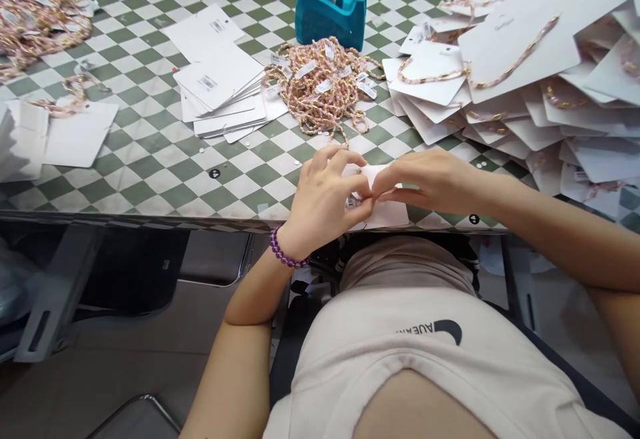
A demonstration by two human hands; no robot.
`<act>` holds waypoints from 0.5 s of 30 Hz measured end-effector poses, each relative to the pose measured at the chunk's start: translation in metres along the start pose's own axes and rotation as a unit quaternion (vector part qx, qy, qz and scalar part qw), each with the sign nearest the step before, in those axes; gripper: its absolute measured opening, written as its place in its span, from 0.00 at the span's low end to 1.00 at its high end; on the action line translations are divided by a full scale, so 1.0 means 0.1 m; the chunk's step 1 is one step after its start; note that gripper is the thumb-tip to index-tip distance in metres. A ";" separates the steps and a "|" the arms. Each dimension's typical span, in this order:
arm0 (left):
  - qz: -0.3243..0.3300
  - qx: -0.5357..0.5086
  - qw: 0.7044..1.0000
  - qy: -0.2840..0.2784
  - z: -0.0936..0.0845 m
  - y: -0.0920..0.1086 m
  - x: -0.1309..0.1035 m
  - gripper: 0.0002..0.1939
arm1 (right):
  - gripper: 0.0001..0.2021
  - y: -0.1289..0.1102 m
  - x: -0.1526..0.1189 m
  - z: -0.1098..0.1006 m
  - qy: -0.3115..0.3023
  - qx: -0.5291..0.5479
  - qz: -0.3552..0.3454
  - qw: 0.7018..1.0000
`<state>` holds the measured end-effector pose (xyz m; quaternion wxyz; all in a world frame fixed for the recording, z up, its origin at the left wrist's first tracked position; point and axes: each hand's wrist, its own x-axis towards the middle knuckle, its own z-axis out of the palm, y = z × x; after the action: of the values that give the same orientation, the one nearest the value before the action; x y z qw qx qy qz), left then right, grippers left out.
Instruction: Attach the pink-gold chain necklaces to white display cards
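Observation:
A white card [390,216] lies at the near edge of the table, partly covered by both hands. My left hand [327,192], with a purple bead bracelet [286,252] at the wrist, is bent over the card, thumb and fingertips closed together. A small barcode label [353,200] shows between those fingers. My right hand [430,178] comes in from the right, its thumb and finger pinched against the left fingertips. What the fingertips grip is hidden. Just beyond is a heap of pink and gold bead strands [320,89] with white tags.
A teal tape dispenser [330,19] stands behind the heap. White cards [220,86] are stacked left of it. Carded bead strands [520,99] pile up at right. More strands [45,22] and cards [80,136] lie far left on the checkered tablecloth [150,186].

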<state>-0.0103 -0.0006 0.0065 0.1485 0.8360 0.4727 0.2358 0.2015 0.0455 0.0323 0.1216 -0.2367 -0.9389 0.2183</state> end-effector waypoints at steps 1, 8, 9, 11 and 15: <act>0.002 0.000 1.000 0.001 0.00 0.00 0.00 0.05 | 0.09 0.00 -0.01 0.01 0.002 -0.013 -0.015 1.000; 0.006 -0.005 1.000 -0.002 0.01 -0.03 0.00 0.06 | 0.10 -0.04 -0.09 0.13 0.068 -0.063 -0.007 0.996; 0.007 -0.006 1.000 -0.005 0.00 -0.03 0.00 0.06 | 0.10 -0.05 -0.09 0.15 0.073 -0.064 0.000 0.995; 0.010 -0.008 1.000 -0.012 -0.01 -0.04 -0.01 0.06 | 0.09 -0.08 -0.08 0.18 0.074 -0.056 0.023 0.995; 0.014 -0.014 1.000 -0.021 -0.03 -0.05 -0.01 0.06 | 0.06 -0.10 -0.04 0.19 0.069 -0.001 0.081 0.994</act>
<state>-0.0164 0.0014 0.0064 0.1668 0.8449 0.4549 0.2268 0.1951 0.0291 0.0198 0.1676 -0.3269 -0.9062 0.2093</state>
